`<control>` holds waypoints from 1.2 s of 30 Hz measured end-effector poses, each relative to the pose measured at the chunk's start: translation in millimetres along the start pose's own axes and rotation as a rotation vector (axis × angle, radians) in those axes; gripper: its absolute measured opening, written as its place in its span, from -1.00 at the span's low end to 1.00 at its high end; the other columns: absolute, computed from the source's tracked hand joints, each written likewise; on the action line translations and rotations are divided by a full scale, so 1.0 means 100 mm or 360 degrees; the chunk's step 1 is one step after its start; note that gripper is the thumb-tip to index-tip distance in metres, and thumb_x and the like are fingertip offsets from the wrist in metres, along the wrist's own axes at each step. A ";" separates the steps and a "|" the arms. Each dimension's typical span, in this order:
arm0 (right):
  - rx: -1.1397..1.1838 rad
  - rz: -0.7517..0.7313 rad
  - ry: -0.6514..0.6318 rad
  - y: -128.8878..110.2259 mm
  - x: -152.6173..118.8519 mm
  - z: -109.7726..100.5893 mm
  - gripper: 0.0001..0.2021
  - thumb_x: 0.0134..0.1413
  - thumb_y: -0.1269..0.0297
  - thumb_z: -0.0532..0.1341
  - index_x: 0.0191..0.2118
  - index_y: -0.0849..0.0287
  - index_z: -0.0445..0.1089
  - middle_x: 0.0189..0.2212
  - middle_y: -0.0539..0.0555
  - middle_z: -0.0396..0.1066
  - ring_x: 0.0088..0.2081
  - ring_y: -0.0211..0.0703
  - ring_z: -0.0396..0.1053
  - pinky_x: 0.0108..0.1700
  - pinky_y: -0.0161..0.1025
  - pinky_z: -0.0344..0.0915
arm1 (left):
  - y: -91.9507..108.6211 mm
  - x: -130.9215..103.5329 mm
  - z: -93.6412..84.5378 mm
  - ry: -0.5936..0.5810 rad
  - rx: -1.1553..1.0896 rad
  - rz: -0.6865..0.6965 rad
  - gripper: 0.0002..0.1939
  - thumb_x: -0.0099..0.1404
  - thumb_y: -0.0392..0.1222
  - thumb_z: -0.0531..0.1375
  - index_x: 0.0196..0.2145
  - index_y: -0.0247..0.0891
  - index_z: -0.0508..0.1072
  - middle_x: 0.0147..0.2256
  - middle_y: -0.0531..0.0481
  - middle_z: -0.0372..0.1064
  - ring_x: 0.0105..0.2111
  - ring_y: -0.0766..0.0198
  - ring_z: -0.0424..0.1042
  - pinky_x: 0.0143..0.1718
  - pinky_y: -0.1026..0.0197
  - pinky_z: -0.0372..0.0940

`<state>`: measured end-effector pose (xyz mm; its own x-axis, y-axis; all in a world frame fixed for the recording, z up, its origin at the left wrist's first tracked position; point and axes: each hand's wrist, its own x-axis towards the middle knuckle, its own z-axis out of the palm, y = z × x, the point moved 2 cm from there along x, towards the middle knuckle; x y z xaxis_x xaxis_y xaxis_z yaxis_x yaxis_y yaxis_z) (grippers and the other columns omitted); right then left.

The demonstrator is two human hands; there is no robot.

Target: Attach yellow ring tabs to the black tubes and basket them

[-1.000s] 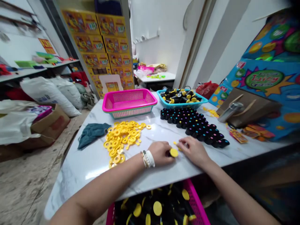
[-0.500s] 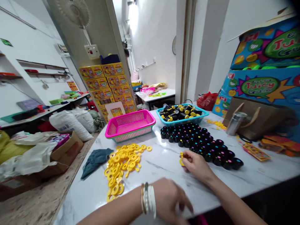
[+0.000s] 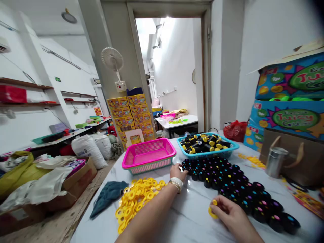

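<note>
Where the marble table (image 3: 192,216) meets the near end of the block of black caps (image 3: 227,184), the left hand (image 3: 178,171) reaches forward with a beaded bracelet (image 3: 176,183) at its wrist, its fingertips touching the nearest caps of that block; whether the fingers are closed on one of them cannot be told, since they are curled away from the camera. The right hand (image 3: 231,214) rests low on the table, close to the viewer, pinching a yellow ring piece (image 3: 212,210) between thumb and forefinger just beside the front row of caps (each shows a coloured dot on its top). A loose heap of yellow rings (image 3: 135,199) lies to the left of the left forearm, with a dark green cloth (image 3: 108,194) beside it near the table edge. Behind the heap stands a pink basket (image 3: 149,157), and to its right a blue basket (image 3: 209,146) holding black and yellow parts. At the far right a metal cup (image 3: 274,162) stands against a brown paper bag (image 3: 296,158), under bright printed cartons (image 3: 291,101).
</note>
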<state>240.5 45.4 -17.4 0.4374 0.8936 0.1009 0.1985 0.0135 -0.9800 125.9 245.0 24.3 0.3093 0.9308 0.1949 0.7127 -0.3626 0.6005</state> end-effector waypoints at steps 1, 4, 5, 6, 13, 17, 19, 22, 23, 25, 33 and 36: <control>0.0019 0.0047 -0.0032 0.02 0.00 0.01 -0.76 -0.13 0.03 0.26 -0.50 0.11 0.37 -0.64 -0.05 0.29 -0.67 -0.25 0.18 -0.67 -0.30 0.08 | -0.01 -0.04 -0.02 -0.0003 0.0013 0.0008 -0.73 0.08 -0.17 0.31 -0.25 -0.30 0.45 -0.29 -0.09 0.40 -0.22 0.17 0.40 -0.13 0.16 0.28; 0.0081 0.0131 -0.0085 0.04 -0.03 0.00 -0.75 -0.12 0.06 0.29 -0.46 0.13 0.34 -0.61 -0.05 0.31 -0.66 -0.28 0.20 -0.63 -0.32 0.13 | -0.06 -0.26 -0.08 -0.0040 0.0025 0.0064 -0.76 0.09 -0.19 0.28 -0.28 -0.33 0.46 -0.24 -0.13 0.41 -0.18 0.16 0.39 -0.08 0.15 0.26; 0.0094 0.0132 -0.0083 0.03 -0.04 -0.01 -0.75 -0.13 0.07 0.31 -0.46 0.14 0.34 -0.59 -0.04 0.33 -0.63 -0.27 0.24 -0.60 -0.31 0.18 | -0.09 -0.36 -0.10 -0.0072 0.0017 0.0080 -0.77 0.08 -0.19 0.28 -0.28 -0.32 0.46 -0.24 -0.12 0.42 -0.18 0.17 0.39 -0.07 0.15 0.25; 0.0097 0.0128 -0.0068 0.02 -0.04 -0.03 -0.75 -0.14 0.09 0.32 -0.45 0.15 0.34 -0.57 -0.03 0.36 -0.61 -0.26 0.27 -0.57 -0.30 0.22 | -0.12 -0.48 -0.11 -0.0116 0.0004 0.0088 -0.77 0.08 -0.18 0.27 -0.28 -0.30 0.46 -0.25 -0.08 0.43 -0.20 0.18 0.40 -0.08 0.16 0.25; 0.0262 0.0324 -0.0078 -0.20 0.07 -0.02 -0.72 -0.22 0.11 0.41 -0.48 0.21 0.41 -0.53 0.02 0.41 -0.58 -0.34 0.26 -0.57 -0.38 0.20 | -0.14 -1.19 -0.14 -0.0321 -0.0217 0.0399 -0.70 0.09 -0.18 0.25 -0.17 -0.21 0.50 -0.27 0.03 0.46 -0.39 0.31 0.38 -0.24 0.25 0.28; 0.0205 0.0377 -0.0301 -0.35 0.22 0.18 -0.70 -0.29 0.13 0.44 -0.54 0.23 0.40 -0.64 -0.05 0.32 -0.69 -0.43 0.10 -0.71 -0.43 -0.01 | -0.09 -1.26 -0.16 -0.0352 -0.0170 0.0524 -0.70 0.12 -0.07 0.25 -0.17 -0.14 0.56 -0.32 0.01 0.41 -0.35 0.28 0.38 -0.29 0.27 0.24; 0.0179 0.0391 -0.0300 -0.36 0.28 0.27 -0.68 -0.31 0.13 0.45 -0.56 0.22 0.37 -0.70 -0.07 0.28 -0.73 -0.44 0.07 -0.74 -0.43 -0.07 | -0.09 -1.24 -0.16 -0.0398 -0.0145 0.0526 -0.74 0.13 -0.04 0.25 -0.23 -0.15 0.58 -0.38 0.03 0.39 -0.38 0.29 0.37 -0.33 0.28 0.21; 0.0188 0.0396 -0.0273 -0.31 0.32 0.35 -0.66 -0.28 0.08 0.43 -0.56 0.20 0.33 -0.72 -0.07 0.28 -0.73 -0.40 0.14 -0.73 -0.42 0.05 | -0.08 -1.22 -0.18 -0.0432 -0.0085 0.0541 -0.77 0.13 -0.03 0.24 -0.31 -0.17 0.58 -0.43 0.03 0.39 -0.43 0.31 0.34 -0.37 0.29 0.17; 0.0198 0.0393 -0.0263 -0.28 0.32 0.36 -0.65 -0.27 0.06 0.42 -0.55 0.19 0.32 -0.72 -0.07 0.28 -0.72 -0.38 0.16 -0.71 -0.41 0.11 | -0.08 -1.22 -0.18 -0.0449 -0.0074 0.0544 -0.77 0.13 -0.02 0.24 -0.31 -0.16 0.58 -0.44 0.04 0.40 -0.44 0.31 0.34 -0.39 0.29 0.15; 0.0214 0.0370 -0.0249 -0.24 0.29 0.37 -0.64 -0.23 0.03 0.41 -0.53 0.17 0.30 -0.71 -0.08 0.28 -0.70 -0.36 0.19 -0.67 -0.38 0.21 | -0.08 -1.21 -0.20 -0.0497 -0.0101 0.0523 -0.77 0.13 -0.02 0.23 -0.30 -0.15 0.59 -0.46 0.05 0.42 -0.46 0.31 0.34 -0.41 0.29 0.13; 0.0179 0.0362 -0.0292 -0.23 0.18 0.39 -0.59 -0.12 -0.07 0.34 -0.42 0.10 0.18 -0.75 -0.16 0.26 -0.77 -0.34 0.19 -0.74 -0.37 0.24 | -0.10 -1.12 -0.18 -0.0961 -0.0677 -0.0025 -0.57 0.28 0.12 0.06 -0.34 -0.29 0.53 -0.59 0.08 0.37 -0.70 0.42 0.23 -0.63 0.34 0.09; 0.0205 0.0398 -0.0234 -0.22 0.19 0.40 -0.59 -0.14 -0.05 0.35 -0.42 0.10 0.17 -0.72 -0.14 0.29 -0.74 -0.31 0.26 -0.69 -0.35 0.31 | -0.08 -1.08 -0.14 -0.0922 -0.0705 -0.0055 -0.66 0.29 0.02 0.07 -0.37 -0.31 0.47 -0.64 0.13 0.28 -0.71 0.44 0.19 -0.65 0.35 0.07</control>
<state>209.6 79.6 -0.7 0.3254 0.9315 -0.1627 -0.0159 -0.1666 -0.9859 77.8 148.0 9.4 0.6624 0.7225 -0.1979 0.4444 -0.1663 0.8803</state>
